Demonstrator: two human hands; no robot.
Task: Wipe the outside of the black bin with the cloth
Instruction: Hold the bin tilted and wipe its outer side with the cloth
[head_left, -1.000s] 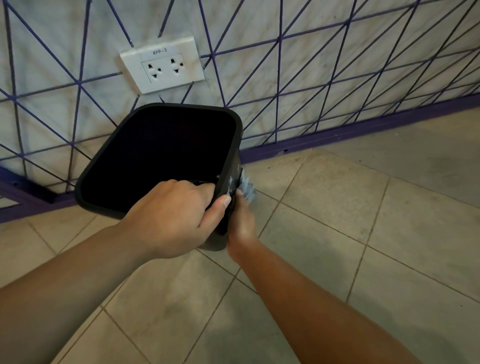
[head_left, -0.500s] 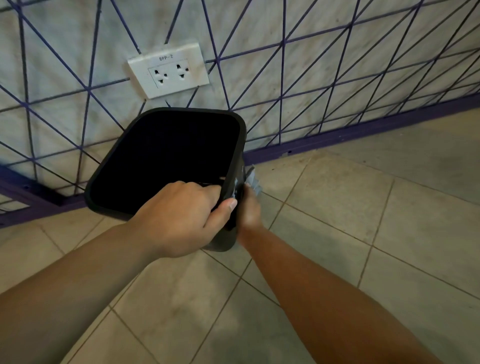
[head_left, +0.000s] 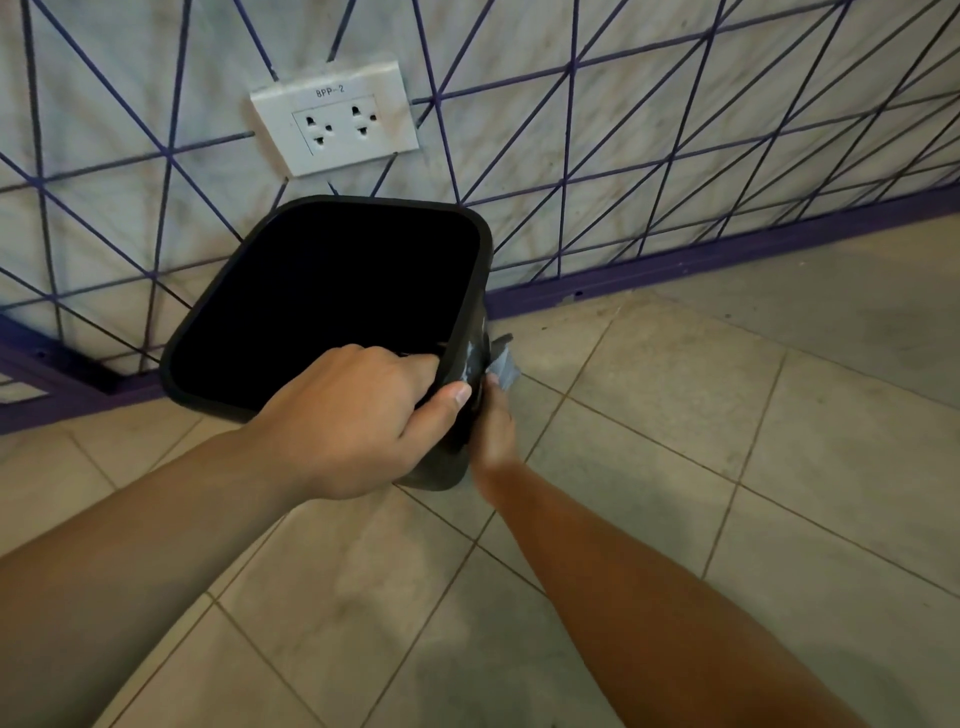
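Fingers (head_left: 415, 364) of the left hand (head_left: 353, 415) are hooked over the near rim of the black bin (head_left: 457, 322), thumb pressed on its outer wall.

The right hand (head_left: 496, 431) is set against the bin's right outer side, and a grey cloth (head_left: 501, 366) is held there, bunched between that hand and the wall; how its fingers are curled cannot be told, since they are hidden behind the bin and blurred. The bin is tilted, its dark opening turned up toward the camera, on the tiled floor (head_left: 675, 441) just before the patterned wall (head_left: 623, 130). A white double socket (head_left: 335, 122) is seen on the wall above the bin.
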